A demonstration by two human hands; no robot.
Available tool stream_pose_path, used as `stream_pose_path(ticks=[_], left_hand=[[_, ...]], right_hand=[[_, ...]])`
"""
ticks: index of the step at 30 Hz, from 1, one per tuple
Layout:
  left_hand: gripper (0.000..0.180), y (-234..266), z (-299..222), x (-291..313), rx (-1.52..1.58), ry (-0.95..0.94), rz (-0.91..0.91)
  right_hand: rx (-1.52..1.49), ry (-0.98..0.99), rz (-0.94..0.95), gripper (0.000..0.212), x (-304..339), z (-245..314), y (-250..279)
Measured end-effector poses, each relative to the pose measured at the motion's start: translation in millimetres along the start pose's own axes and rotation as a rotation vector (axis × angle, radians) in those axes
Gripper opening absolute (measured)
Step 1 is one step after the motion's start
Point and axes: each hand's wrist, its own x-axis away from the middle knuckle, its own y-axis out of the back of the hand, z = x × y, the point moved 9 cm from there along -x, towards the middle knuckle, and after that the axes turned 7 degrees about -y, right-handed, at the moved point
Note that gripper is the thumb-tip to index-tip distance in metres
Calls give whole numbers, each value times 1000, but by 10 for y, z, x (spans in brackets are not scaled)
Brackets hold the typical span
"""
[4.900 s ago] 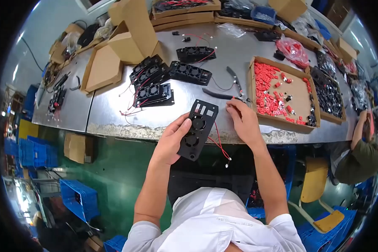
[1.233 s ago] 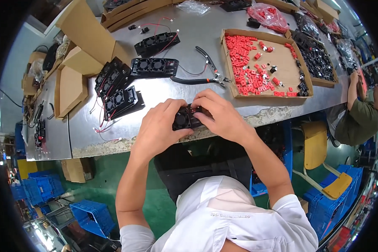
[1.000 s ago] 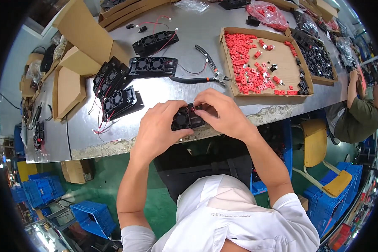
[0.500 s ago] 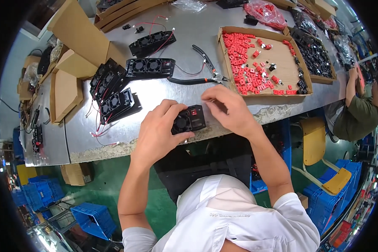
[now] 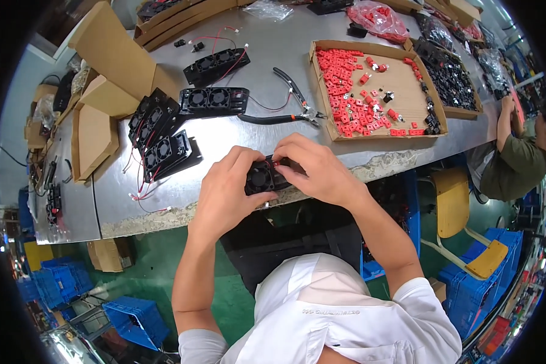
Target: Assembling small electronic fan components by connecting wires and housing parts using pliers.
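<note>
left hand [image 5: 227,194] gripping the black fan unit [image 5: 262,177] | right hand [image 5: 317,171] pinching its other end, at the red connector | unit held just over the worktop [image 5: 267,130] front edge, pliers [image 5: 285,109] nearby

The person wears a white short-sleeved shirt [image 5: 340,315] with a fold-down collar and a small line of pale printing across the upper back. The sleeves end above the elbows, leaving both forearms bare. Left hand [image 5: 227,194] and right hand [image 5: 318,170] are ungloved, without rings or watch.
</note>
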Motion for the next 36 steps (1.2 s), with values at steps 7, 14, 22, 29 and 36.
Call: stream_pose_path(ticks=[7, 14, 22, 29, 36], left_hand=[[54, -3, 18, 2, 44, 30, 5], [55, -18, 13, -15, 40, 38, 3], [57, -47, 6, -8, 9, 68, -1], [56, -35, -7, -23, 17, 36, 2], [55, -18, -42, -49, 25, 63, 11]], right_hand=[[-42, -24, -20, 19, 2, -71, 22], [-89, -51, -83, 20, 35, -155, 144], [-173, 10, -194, 17, 152, 185, 201], [-191, 150, -107, 16, 221, 370, 90], [653, -167, -376, 15, -9, -614, 1438]])
